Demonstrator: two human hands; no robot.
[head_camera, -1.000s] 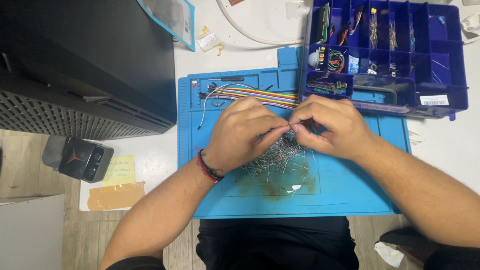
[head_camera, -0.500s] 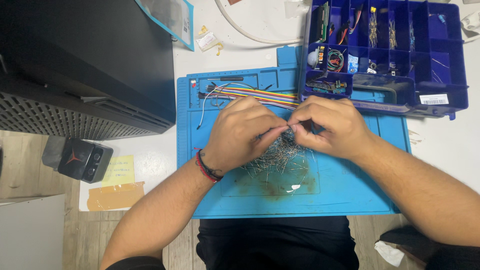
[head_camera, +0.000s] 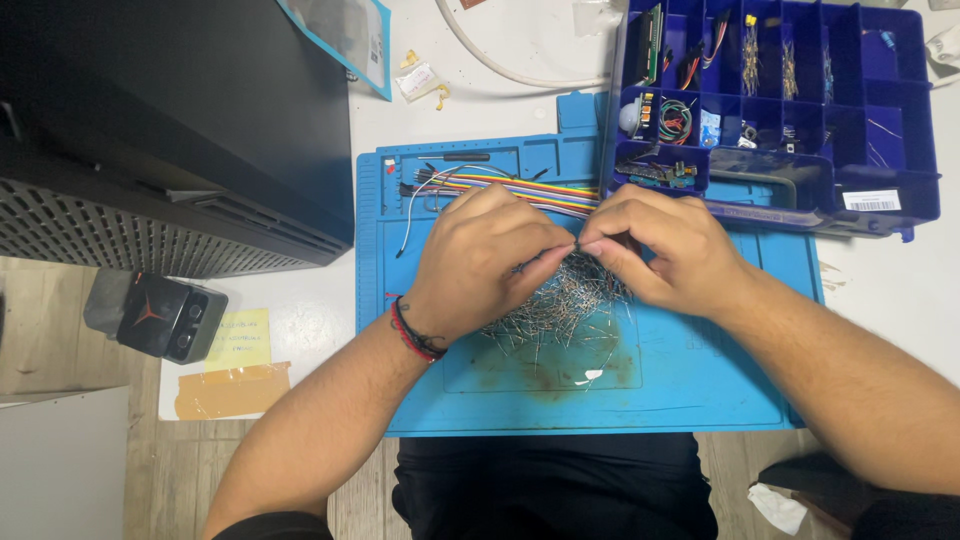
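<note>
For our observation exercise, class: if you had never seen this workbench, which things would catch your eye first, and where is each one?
First, the two hands meeting at the centre of the blue work mat: the left hand and right hand pinch something tiny between their fingers, above a heap of thin wire-legged parts. Next, the dark blue compartment box at upper right, and the rainbow ribbon cable just beyond the hands.

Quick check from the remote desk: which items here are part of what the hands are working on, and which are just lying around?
In use:
left hand and right hand, fingertips pinched together over the pile
pile of thin wire-leaded parts
blue work mat under it

Lying about:
rainbow ribbon cable
blue compartment box
black computer case
yellow sticky note
white cable
</note>
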